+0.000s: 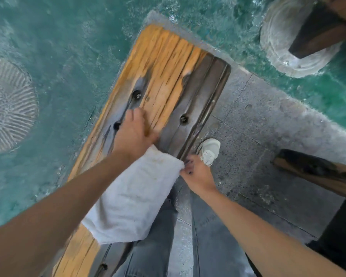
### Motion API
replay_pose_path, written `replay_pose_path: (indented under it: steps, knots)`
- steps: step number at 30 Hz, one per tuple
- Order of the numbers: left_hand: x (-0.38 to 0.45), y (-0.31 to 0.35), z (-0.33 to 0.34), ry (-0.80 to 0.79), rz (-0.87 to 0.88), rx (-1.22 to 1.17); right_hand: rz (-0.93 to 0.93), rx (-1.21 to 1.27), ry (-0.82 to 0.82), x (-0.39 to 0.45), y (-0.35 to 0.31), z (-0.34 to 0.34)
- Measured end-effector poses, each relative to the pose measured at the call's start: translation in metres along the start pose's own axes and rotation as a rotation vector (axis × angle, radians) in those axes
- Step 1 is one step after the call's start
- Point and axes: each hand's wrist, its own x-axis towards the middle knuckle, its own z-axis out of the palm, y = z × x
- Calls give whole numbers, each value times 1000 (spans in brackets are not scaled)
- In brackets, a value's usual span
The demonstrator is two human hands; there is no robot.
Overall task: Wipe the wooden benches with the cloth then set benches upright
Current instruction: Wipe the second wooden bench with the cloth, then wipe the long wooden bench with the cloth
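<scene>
A weathered wooden bench (164, 62), orange with grey worn patches and dark bolt holes, runs from the lower left up to the centre. A white cloth (132, 198) lies draped over my left forearm and wrist. My left hand (133, 133) rests flat on the bench top, fingers pointing away from me. My right hand (196, 174) pinches the right corner of the cloth beside the bench's grey edge.
The bench stands on a grey stone walkway (254, 140) bordered by green water (48, 66). My white shoe (209, 150) stands right of the bench. Another wooden bench (320, 174) lies at the right, and a round stone base (284, 56) with a dark post stands at the upper right.
</scene>
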Motion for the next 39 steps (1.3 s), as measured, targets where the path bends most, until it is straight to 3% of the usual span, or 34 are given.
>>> replay_pose_path:
  steps: [3,7,10,13,15,19,23,27,32,35,39]
  knots:
    - [21,24,-7,-105,66,77,-18,-113,-86,5,15,-24]
    - [-2,29,-12,-182,237,155,-129,-182,-79,4,17,-51]
    - [-21,17,-11,-345,438,482,-235,-205,-71,7,10,-74]
    - [-15,25,-7,-326,559,712,-348,-192,-19,15,-5,-106]
    - [-2,46,-6,-304,493,654,-373,-197,36,23,-16,-128]
    - [66,111,-11,-288,258,435,-228,-108,219,48,-31,-188]
    - [167,195,-18,-352,130,460,-92,-132,439,71,-48,-263]
    - [238,292,-38,-421,215,425,21,-100,632,78,-61,-341]
    - [290,386,-57,-465,476,352,78,-2,796,78,-66,-407]
    - [316,416,-60,-549,567,402,90,3,795,81,-65,-438]
    - [349,435,-48,-617,556,375,77,30,807,86,-68,-473]
